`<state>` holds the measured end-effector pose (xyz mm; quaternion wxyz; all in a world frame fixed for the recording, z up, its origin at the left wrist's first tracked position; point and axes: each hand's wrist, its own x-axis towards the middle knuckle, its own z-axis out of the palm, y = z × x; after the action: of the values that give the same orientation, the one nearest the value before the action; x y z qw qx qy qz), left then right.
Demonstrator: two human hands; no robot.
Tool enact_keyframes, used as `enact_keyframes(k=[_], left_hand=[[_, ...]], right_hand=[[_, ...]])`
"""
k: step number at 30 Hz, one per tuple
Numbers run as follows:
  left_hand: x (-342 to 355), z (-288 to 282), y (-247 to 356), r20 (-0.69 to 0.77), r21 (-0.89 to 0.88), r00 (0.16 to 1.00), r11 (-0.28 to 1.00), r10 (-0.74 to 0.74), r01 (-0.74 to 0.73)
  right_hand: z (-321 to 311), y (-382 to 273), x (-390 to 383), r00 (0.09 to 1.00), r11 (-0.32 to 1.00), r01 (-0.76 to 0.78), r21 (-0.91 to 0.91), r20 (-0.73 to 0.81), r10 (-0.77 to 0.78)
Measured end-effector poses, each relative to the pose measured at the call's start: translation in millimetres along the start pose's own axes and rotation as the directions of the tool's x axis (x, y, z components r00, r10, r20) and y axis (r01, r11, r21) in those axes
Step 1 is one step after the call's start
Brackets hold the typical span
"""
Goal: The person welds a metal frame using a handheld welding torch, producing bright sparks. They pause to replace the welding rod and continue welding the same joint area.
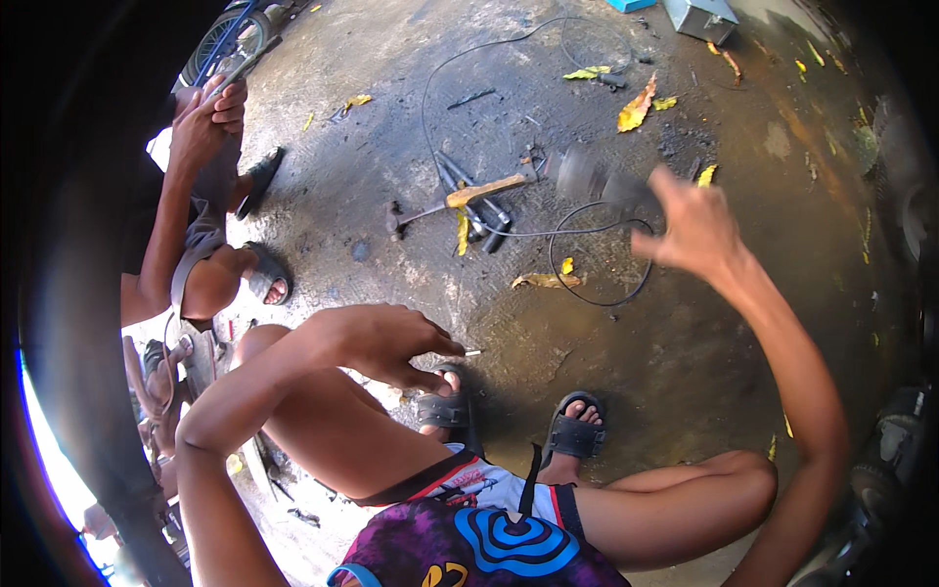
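My left hand (386,342) hangs over my left knee and pinches a small white cigarette (473,352) at its fingertips. My right hand (696,227) is stretched forward, thumb and fingers apart. Just left of its fingertips is a dark, motion-smeared tool (597,181); its kind is not clear, and I see no fingers wrapped round it. A black cable (641,284) loops on the ground below it. Left of the tool lies a hammer (484,192) with a wooden handle, across several black-handled metal tools (497,230).
At the left another person (201,137) holds a dark flat object. A grey metal box (700,16) stands at the far edge beside a blue one (631,4). Yellow leaves (638,105) litter the stained concrete. A bicycle wheel (217,44) shows at the upper left.
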<state>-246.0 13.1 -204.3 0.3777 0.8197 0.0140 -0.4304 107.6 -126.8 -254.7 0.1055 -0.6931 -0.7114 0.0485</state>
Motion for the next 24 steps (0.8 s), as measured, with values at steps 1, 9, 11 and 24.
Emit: enact_keyframes(k=[1, 9, 11, 24], left_hand=[[-3.3, -3.4, -3.9, -0.046, 0.036, 0.999, 0.999, -0.016, 0.018], [-24.8, -3.9, 11.2, -0.16, 0.191, 0.985, 0.976, -0.071, 0.102], [-32.0, 3.6, 16.9, -0.158, 0.218, 0.986, 0.971, -0.06, 0.094], [-156.8, 38.9, 11.5, -0.651, -0.41, 0.756, 0.87, -0.068, -0.275]], right_hand=[[-16.7, 5.0, 16.5, 0.973, 0.963, -0.231, 0.14, 0.011, 0.232], [-25.2, 10.9, 30.1, 0.888, 0.799, -0.169, 0.576, -0.263, 0.378], [-22.8, 0.3, 24.8, 0.841, 0.412, -0.249, 0.877, -0.015, 0.541], [63.2, 41.8, 7.0, 0.91, 0.552, -0.169, 0.817, -0.085, 0.406]])
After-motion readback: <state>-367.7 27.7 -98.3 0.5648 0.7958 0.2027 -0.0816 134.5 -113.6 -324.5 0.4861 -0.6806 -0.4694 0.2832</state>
